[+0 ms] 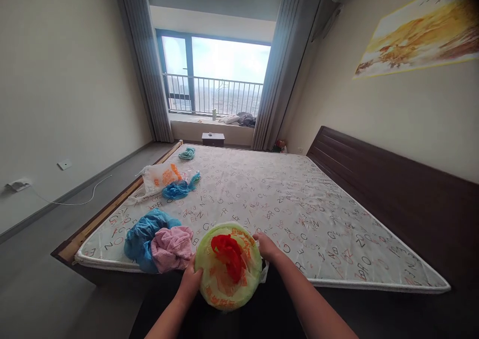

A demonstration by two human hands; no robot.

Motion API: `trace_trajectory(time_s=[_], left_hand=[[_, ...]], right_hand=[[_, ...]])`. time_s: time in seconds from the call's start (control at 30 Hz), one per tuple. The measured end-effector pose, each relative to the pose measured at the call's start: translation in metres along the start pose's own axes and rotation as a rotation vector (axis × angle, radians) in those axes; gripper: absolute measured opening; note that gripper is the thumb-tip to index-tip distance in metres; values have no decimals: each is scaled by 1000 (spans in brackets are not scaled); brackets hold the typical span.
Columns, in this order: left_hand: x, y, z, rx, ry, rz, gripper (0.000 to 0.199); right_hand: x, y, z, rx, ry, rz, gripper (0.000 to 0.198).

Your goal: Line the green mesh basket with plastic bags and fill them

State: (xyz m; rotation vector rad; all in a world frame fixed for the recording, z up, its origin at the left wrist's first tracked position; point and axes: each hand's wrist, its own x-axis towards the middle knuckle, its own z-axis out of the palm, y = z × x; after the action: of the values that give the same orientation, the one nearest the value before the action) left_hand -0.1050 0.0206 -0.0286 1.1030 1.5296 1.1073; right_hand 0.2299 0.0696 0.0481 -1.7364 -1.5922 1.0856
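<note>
Between my hands is a round, pale green, basin-like thing (249, 289). Clear plastic with orange print (220, 296) lies over its face, and a bright red crumpled piece (230, 259) shows in the middle. My left hand (191, 280) grips the left edge with the thumb on the near side. On the upper right edge, my right hand (265, 248) is closed, its fingertips partly hidden behind. Just left of my left hand, a pink cloth (172, 249) lies against a blue plastic bag (144, 239) on the mattress.
The patterned mattress (254, 192) fills the bed, with a dark headboard (389, 194) at right. Farther left lie a white and orange plastic bag (159, 177), a blue bag (175, 190) and a teal coil (187, 153). Beyond stands a small nightstand (213, 138).
</note>
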Motion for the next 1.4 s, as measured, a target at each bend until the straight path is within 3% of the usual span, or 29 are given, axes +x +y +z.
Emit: trace_trajectory(time_s=[0.07,0.13,0.2,0.3,0.33,0.37,0.5,0.63,0.73,0.8,0.87,0.97,1.0,1.07,1.27,1.4], left_hand=[[2,0,-1,-16,-3,-22,63],[2,-2,-2,-27,3,-17,62],[2,-3,-3,-44,10,-23,62],[0,-3,-3,-60,66,-38,61],[0,-3,-3,-64,91,-35,60],[-1,-3,-3,-68,110,-28,59],[-2,-5,-1,-84,83,34,55],[-3,-3,1,-58,67,33,54],[-4,1,1,-52,57,40,55],[-5,4,0,-50,46,51,56],[-6,5,0,-38,34,70,57],[-8,5,-1,-12,25,104,57],[-8,6,-1,-5,25,115,56],[-9,7,0,5,22,135,55],[-13,12,-1,1,-25,187,57],[-13,14,-2,-10,-66,224,58]], right_hand=[[7,-10,1,17,-109,-54,12],[14,-17,-3,32,-82,-78,11],[20,-20,-11,34,64,-97,12],[23,-15,-20,131,455,-87,12],[21,-11,-20,179,530,-59,15],[19,-7,-19,219,537,-29,17],[5,2,-2,216,228,-29,25],[8,-13,2,218,266,-99,40],[21,-30,-9,251,-19,-51,31],[29,-38,-18,230,-105,-44,23],[34,-43,-24,157,23,-114,19],[35,-47,-24,48,333,-269,21],[35,-48,-21,32,365,-292,21],[33,-54,-14,38,275,-251,23],[45,-88,-6,237,-164,27,46],[65,-111,-10,75,-450,87,38]])
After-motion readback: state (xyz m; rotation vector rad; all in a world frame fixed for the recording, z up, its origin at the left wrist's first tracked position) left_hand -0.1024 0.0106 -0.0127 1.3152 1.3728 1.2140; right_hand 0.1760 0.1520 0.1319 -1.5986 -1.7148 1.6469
